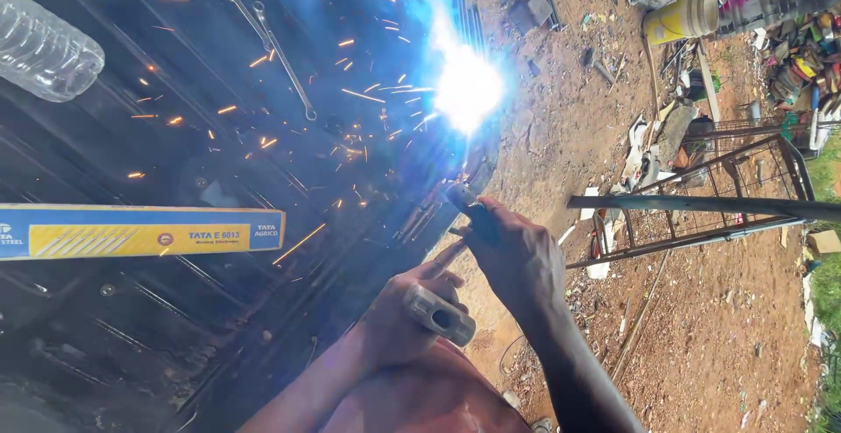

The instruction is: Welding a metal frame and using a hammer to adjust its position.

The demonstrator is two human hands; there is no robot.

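Outdoors, at a welding job on bare dirt:
Right hand: the right hand is closed around a dark welding holder pointed up at the arc.
Arc: a blue-white welding flash burns at the edge of the dark metal sheet, throwing orange sparks across it.
Left hand: the left hand grips a hammer, just below the right hand.
On the sheet: two spanners, a clear plastic bottle and a long yellow-and-blue box.
Beyond: a rusty metal frame stands on the ground.
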